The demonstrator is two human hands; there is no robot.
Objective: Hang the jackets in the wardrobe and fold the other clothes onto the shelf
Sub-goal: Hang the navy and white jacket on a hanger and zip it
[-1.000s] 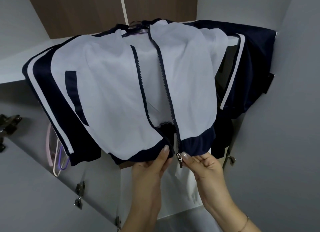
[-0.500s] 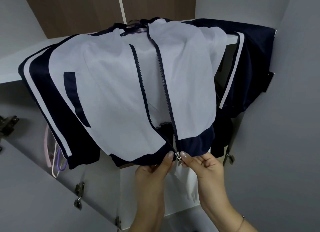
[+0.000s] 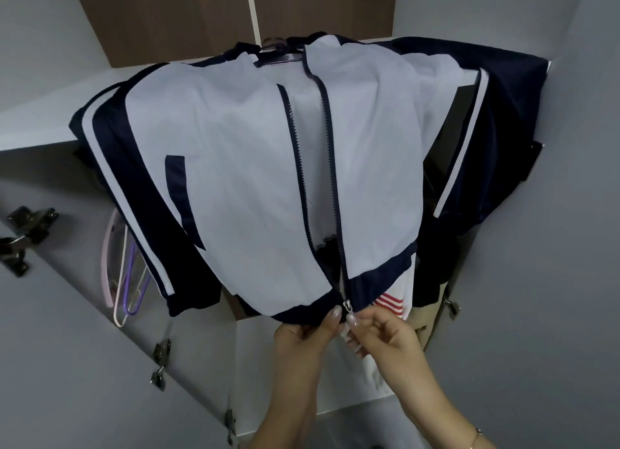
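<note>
1. Step in hand: zipping the jacket [image 3: 255, 166], which hangs on a hanger [image 3: 278, 51] at the wardrobe top, front facing the camera, white w/ navy sleeves and hem.
2. Left hand [image 3: 302, 338]: fingers curled, pinching the navy hem just left of the zip base.
3. Right hand [image 3: 385, 341]: thumb and forefinger pinching at the slider [image 3: 347, 305], which sits at the very bottom; whether the pin is seated in the box I can't tell.
4. Zip teeth above are apart, the two front panels gaping open up to the collar.
5. Next move, my guess: left keeps the hem taut downward, right draws the slider straight up; slack fabric could snag.
6. Spare hangers [image 3: 124, 280] hang lower left; a red-striped garment [image 3: 391, 302] shows behind the hem. Folding of other clothes looks not yet done.
</note>
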